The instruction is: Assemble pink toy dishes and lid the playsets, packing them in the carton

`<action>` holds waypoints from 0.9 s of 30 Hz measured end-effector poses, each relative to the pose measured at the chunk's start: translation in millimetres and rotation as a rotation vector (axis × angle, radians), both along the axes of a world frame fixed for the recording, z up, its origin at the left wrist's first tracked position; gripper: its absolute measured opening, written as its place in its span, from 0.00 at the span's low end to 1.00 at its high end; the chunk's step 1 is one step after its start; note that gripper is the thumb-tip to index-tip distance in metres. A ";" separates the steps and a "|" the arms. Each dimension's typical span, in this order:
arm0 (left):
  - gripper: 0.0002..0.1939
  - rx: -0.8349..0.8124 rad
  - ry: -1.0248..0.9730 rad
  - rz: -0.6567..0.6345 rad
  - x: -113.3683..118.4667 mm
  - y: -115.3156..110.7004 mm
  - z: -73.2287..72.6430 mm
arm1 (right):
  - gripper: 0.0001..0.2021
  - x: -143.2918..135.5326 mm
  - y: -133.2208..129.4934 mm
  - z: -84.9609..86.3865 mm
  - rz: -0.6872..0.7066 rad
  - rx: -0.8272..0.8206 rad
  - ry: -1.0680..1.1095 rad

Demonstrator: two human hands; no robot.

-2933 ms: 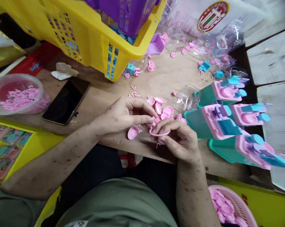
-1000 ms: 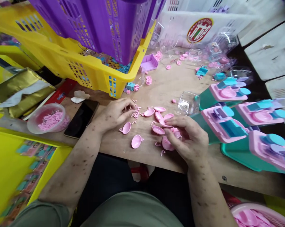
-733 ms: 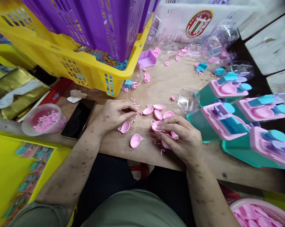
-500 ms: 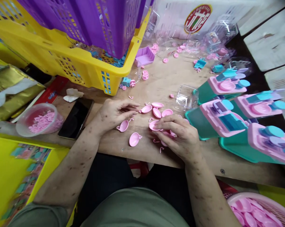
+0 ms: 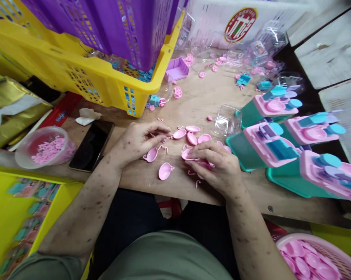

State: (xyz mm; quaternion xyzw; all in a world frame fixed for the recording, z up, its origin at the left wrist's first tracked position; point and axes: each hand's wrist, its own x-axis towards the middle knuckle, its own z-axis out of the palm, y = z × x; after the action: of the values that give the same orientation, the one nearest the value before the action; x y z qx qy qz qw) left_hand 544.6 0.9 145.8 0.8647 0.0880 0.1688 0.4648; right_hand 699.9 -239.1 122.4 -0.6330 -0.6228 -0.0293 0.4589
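Observation:
My left hand (image 5: 143, 140) hovers low over the board with thumb and fingertips drawn together; whatever sits between them is too small to make out. Just right of those fingertips lies a pink oval toy bowl (image 5: 179, 134). Between thumb and fingers, my right hand (image 5: 217, 163) grips another pink toy bowl (image 5: 187, 154), partly covering more pink pieces beneath. Two bowls with curled hooks attached, one upper (image 5: 152, 154) and one lower (image 5: 165, 171), rest nearer my body. Loose pink hooks (image 5: 198, 183) are scattered around.
Left are a black phone (image 5: 92, 146) and a clear tub (image 5: 20, 155) of pink hooks. A yellow crate (image 5: 105, 95) with a purple basket (image 5: 99, 23) stands behind. Teal containers with pink lids (image 5: 251, 134) line the right. A pink basket (image 5: 283, 243) of bowls sits below right.
The whole view has shifted slightly. My left fingertips have drawn back a little from the bowl beside them, and another loose hook shows below them. My right hand keeps its bowl.

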 end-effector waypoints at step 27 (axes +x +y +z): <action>0.05 -0.114 -0.048 -0.357 1.9 -10.4 0.0 | 0.09 -0.2 -3.1 -5.2 0.059 -0.129 -0.036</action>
State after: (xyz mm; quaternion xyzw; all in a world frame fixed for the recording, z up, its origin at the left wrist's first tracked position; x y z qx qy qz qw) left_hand 546.6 -9.5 145.8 0.8345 -0.0686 0.0989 0.5377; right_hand 699.7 -242.2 117.2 -0.6418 -0.6501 0.0131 0.4066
